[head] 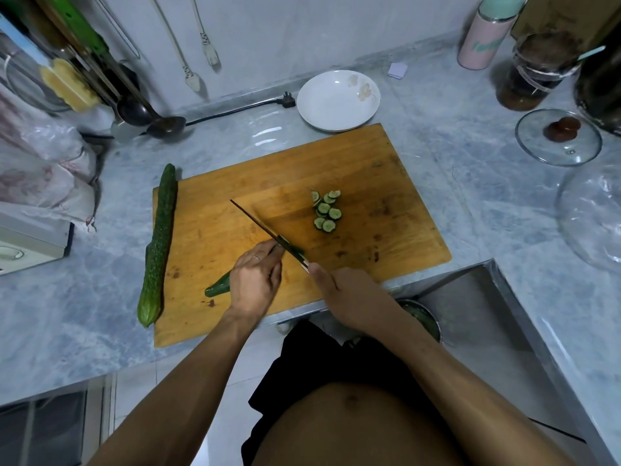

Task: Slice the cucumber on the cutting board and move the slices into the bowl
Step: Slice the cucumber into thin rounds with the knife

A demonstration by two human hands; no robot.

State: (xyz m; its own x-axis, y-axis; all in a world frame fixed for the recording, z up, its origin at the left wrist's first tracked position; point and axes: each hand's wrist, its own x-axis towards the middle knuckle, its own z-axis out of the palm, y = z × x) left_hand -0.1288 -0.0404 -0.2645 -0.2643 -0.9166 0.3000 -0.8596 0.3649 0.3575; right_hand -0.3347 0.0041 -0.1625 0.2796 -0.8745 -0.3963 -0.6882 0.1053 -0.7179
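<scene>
Two bare forearms, no sleeves, no watch, no bracelet at either wrist; left hand (256,278) with a thin pale ring (256,258) on one finger; right hand (349,297) without any ring or other ornament that shows; nails short, plain, unpainted as far as can be told at this size; torso bare above the waist, belly uncovered at the lower edge of the view; black garment (336,368) at the waist, loose, matte, creased into soft folds, no visible print, logo or stitching; hem or waistband uneven, partly hidden behind the forearms; nothing further of the clothing legible.
</scene>
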